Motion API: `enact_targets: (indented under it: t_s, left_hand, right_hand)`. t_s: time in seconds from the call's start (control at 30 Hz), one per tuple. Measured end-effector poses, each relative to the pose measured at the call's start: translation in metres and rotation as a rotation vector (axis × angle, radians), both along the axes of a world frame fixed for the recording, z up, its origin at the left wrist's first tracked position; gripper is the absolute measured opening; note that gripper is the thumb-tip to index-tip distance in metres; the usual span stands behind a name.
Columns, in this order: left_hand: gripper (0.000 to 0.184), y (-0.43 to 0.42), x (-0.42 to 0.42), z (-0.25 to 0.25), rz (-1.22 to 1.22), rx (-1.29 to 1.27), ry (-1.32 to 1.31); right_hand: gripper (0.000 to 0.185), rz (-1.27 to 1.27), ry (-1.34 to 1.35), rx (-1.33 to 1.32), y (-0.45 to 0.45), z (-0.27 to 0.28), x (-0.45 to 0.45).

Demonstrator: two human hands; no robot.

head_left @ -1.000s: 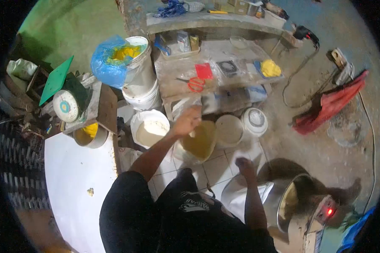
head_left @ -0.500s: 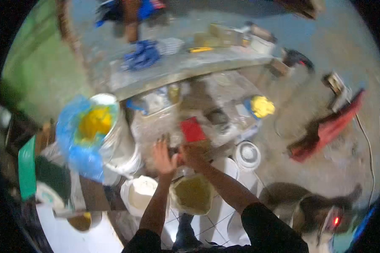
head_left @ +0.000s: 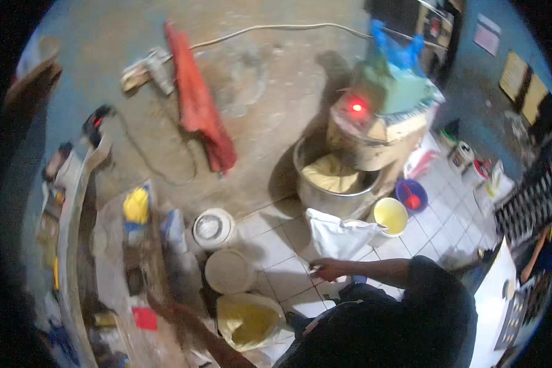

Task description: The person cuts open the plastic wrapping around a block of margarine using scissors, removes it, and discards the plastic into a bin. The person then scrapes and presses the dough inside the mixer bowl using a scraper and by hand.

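At 5 o'clock, the right hand [head_left: 329, 270], fingers curled, holds a small pale object [head_left: 313, 268] near the white sack [head_left: 340, 234]. Toward 7 o'clock, the left hand [head_left: 167, 308] blurs near the red square [head_left: 145, 318]; its opening and grip cannot be told.

Person in blk T-shirt [head_left: 392, 322] w/ short sleeve [head_left: 438, 273], sm. pale marking [head_left: 313, 325] on front, too blurry to read; forearms [head_left: 377, 270] bare.

The person's bare, motion-blurred left hand [head_left: 168, 311] reached toward the left on an outstretched forearm. The bare right hand [head_left: 329, 270] hung well apart from it, fingers loosely curled, its forearm nearly level.
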State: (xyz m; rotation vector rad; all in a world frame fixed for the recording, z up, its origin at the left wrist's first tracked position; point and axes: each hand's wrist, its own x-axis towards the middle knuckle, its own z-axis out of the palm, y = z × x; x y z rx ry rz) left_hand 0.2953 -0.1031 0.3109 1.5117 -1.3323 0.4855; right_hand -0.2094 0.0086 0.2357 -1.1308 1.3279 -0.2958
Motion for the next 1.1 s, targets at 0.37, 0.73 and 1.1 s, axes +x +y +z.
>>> enact_targets:
  t_s: [0.37,0.73,1.1]
  left_hand:
    - [0.021,-0.089,-0.684,0.373,-1.5,-0.359,-0.354]
    - [0.021,-0.262,-1.01,0.339,-0.8,0.059,-1.293]
    - [0.018,-0.268,-1.016,0.351,-1.057,0.233,-0.901]
  right_hand:
    - [0.048,-0.828,-0.146,-0.302,0.086,0.005,-0.295]
    - [0.035,-0.811,-0.354,-0.371,0.073,0.045,-0.438]
    - [0.029,-0.82,-0.63,-0.521,0.007,0.155,-0.49]
